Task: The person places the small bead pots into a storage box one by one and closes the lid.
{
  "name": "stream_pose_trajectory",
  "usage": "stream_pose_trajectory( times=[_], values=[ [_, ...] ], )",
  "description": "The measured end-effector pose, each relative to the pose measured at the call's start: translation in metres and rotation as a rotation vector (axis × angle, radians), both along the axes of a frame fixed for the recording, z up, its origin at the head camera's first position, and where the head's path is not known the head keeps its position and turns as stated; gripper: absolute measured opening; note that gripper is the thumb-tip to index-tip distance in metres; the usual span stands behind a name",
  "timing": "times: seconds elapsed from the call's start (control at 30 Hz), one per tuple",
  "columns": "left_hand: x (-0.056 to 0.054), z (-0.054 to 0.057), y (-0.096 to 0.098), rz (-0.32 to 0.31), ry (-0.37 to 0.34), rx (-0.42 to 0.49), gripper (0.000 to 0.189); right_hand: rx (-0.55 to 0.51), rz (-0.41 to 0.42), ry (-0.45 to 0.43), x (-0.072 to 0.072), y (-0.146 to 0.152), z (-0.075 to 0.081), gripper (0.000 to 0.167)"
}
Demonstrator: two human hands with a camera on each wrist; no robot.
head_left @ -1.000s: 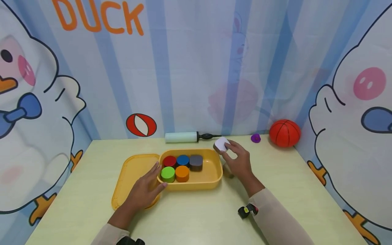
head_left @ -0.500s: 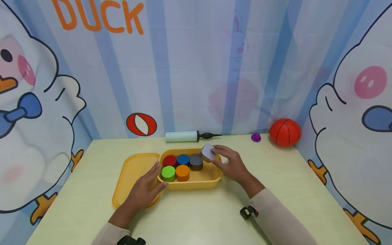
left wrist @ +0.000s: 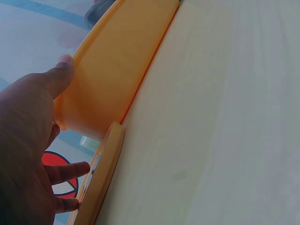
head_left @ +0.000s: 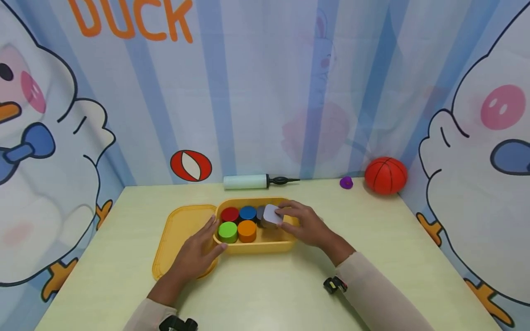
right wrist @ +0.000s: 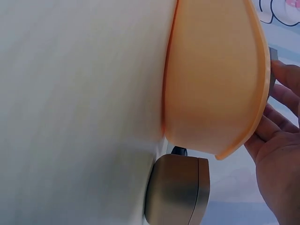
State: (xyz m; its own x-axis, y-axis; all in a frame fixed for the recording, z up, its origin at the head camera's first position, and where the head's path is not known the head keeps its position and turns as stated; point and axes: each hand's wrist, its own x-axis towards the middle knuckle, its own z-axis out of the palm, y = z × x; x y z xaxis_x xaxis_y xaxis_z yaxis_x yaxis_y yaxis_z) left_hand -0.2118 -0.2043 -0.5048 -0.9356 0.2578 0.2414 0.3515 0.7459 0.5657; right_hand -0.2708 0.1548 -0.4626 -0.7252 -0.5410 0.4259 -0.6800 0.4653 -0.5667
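In the head view my right hand (head_left: 306,225) pinches a rounded-square piece with a pale lavender top (head_left: 271,214), tilted over the right half of a yellow box (head_left: 261,248). The piece partly covers a dark grey one (head_left: 260,213) in the box. Beside that sit a red round piece (head_left: 230,214), a blue one (head_left: 248,213), a green one (head_left: 228,232) and an orange one (head_left: 247,231). At the box's left end my left hand (head_left: 194,255) rests with straight fingers, its thumb (left wrist: 63,70) against the front wall near the rim.
A flat yellow lid (head_left: 169,241) lies left of the box, partly under my left hand. A brownish rounded box (right wrist: 176,187) stands off the yellow box's right end. Along the back are a pale green hand pump (head_left: 246,181), a small purple object (head_left: 346,183) and a red basketball (head_left: 386,176).
My right hand has brought the lavender-topped piece leftward and down, from beyond the box's right back corner to beside the dark grey piece. My left hand stays at the box's left end.
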Motion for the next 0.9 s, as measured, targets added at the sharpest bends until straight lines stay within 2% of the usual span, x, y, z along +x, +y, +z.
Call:
stream_pose_trajectory(
  times=[0.37,0.57,0.9],
  values=[
    [-0.0001,-0.0013,0.0002,-0.001,0.008,-0.026,0.078,0.122,0.044,-0.056,0.0024,-0.0017,0.0014,0.040],
    [-0.0011,-0.0014,-0.0030,-0.001,0.020,-0.023,0.078,0.171,0.053,-0.139,0.0024,-0.0052,0.0046,0.039],
    [-0.0019,-0.0023,-0.0010,0.001,-0.011,-0.020,0.079,0.238,0.118,-0.082,-0.0008,-0.0071,0.0034,0.033]
  ],
)
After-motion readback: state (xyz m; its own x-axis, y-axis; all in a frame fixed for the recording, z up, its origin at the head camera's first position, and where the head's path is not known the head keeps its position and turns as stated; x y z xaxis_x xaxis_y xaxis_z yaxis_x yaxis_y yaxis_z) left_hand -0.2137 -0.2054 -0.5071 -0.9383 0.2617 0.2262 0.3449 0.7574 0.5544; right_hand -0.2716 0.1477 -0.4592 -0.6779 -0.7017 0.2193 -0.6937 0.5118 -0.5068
